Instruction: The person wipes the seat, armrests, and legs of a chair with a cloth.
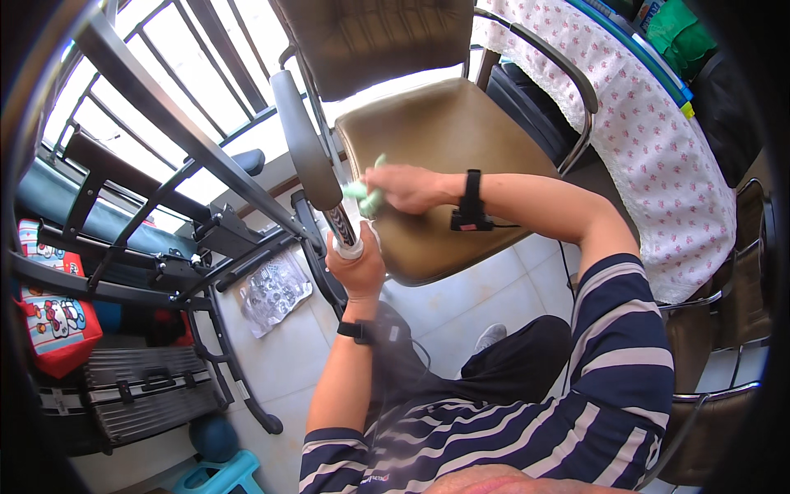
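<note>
Before me stands an office chair with a brown padded seat (450, 136), a ribbed backrest (389, 43) and a dark armrest pad (302, 139). A chrome tube (340, 223) of the frame curves down from that pad. My left hand (361, 272) is closed around the tube's lower part, with a white wrap or cloth (349, 249) between palm and metal. My right hand (410, 188) grips a pale green cloth (371, 204) beside the tube, over the seat's left edge. The cloth is blurred, and whether it touches the tube I cannot tell.
A dark metal exercise frame (142, 92) rises close on the left. On the tiled floor lies a plastic bag of small parts (274, 290). A ridged case (151, 395), a red bag (62, 327) and a turquoise stool (219, 475) stand left. A flowered tablecloth (666, 154) hangs at right.
</note>
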Tool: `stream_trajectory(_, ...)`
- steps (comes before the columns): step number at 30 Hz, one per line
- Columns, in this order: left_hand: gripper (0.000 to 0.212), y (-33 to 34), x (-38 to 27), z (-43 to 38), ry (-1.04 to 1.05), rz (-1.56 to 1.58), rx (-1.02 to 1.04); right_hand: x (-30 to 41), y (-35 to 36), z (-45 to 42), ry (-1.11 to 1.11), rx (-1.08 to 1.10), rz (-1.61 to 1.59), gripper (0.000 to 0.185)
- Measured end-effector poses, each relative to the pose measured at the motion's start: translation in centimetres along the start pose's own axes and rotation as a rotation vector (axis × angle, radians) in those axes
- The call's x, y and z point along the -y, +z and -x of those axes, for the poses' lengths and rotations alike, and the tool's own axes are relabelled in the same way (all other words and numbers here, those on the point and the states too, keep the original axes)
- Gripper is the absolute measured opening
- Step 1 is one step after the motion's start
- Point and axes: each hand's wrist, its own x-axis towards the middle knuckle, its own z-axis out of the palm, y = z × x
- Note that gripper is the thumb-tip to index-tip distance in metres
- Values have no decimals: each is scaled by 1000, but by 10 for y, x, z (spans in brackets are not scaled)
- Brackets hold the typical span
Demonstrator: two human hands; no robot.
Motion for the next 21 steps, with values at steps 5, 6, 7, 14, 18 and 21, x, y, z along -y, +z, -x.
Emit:
stream_trajectory(5, 14, -2, 4, 1, -35, 36, 8, 46, -86, 44, 256, 465, -395, 22)
stream_trajectory(6, 13, -1, 4, 0, -22, 40, -6, 43, -96, 49, 265, 343, -451, 22)
stream_trajectory(7, 13, 1, 2, 0, -3, 36, -9, 36, -105, 56, 277, 215, -504, 22)
stream_trajectory(14, 18, -1, 9, 0, 46, -4, -17, -72, -121, 24, 584, -476, -374, 34)
stream_trajectory(18, 21, -4, 8, -1, 51, -30, -27, -102, -91, -13, 662, -546, 93, 39)
stream_trajectory(21, 23, 10, 9, -1, 75, -18, -15, -132, -82, -30, 663, -441, 208, 45)
